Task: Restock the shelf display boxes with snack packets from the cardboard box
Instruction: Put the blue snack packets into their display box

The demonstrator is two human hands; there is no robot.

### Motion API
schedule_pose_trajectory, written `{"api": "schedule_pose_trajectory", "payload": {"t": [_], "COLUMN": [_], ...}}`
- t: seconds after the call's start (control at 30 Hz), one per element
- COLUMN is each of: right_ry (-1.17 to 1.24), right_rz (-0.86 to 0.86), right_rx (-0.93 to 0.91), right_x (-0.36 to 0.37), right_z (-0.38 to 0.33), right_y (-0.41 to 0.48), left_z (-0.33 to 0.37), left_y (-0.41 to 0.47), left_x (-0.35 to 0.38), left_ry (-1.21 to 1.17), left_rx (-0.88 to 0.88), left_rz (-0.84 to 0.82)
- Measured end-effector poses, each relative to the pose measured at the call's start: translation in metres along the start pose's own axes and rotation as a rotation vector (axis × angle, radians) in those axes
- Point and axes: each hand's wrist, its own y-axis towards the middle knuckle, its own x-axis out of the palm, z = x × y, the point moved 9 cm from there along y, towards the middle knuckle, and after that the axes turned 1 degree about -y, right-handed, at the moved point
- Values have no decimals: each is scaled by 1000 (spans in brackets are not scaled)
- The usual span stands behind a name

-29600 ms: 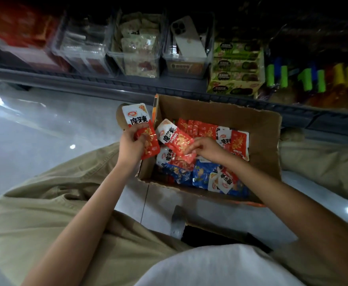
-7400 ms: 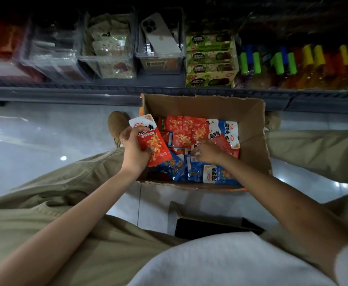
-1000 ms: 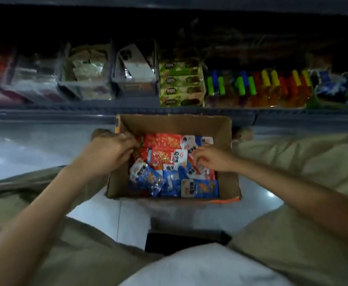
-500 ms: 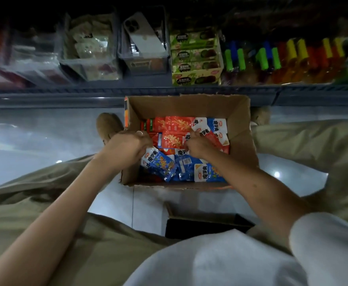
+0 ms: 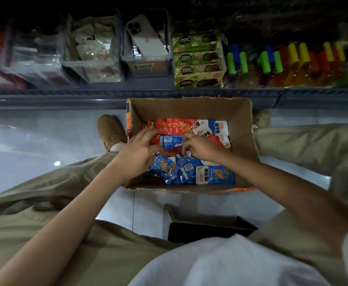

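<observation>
**Hands meet inside the snack box**

Since half a second ago, the left hand (image 5: 138, 149) has left the left rim of the cardboard box (image 5: 189, 109). It now lies loosely spread on the snack packets (image 5: 214, 175), almost touching the right hand (image 5: 202, 147). The right fingers curl into the pile, and their hold cannot be told. Bare floor (image 5: 35, 141) lies left. The shelf display boxes (image 5: 94, 67) stand beyond the far wall.

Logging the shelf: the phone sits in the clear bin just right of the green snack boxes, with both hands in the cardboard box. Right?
No: the head view shows the phone in the clear bin just left of the green snack boxes. The left hand and right hand are in the cardboard box.
</observation>
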Motion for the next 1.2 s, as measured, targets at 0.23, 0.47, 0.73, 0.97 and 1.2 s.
{"api": "schedule_pose_trajectory", "payload": {"t": [0.23,0.47,0.73,0.97,1.2], "right_ry": [655,400,-304,-320,154], "right_rz": [109,229,-21,16,34], "right_rx": [-65,477,678,639,552], "right_x": [-39,3,59,75,48], "right_z": [-41,57,96,73,60], "right_y": [-12,-7,-27,-15,-5], "left_z": [8,-16,-20,-21,-38], "left_y": [-1,-6,-6,-9,-10], "left_x": [32,28,31,31,29], "left_ry": [-450,-416,-411,-403,-464], "left_rx": [-175,-341,-332,-345,-463], "left_rz": [-210,-154,-152,-142,-44]}}
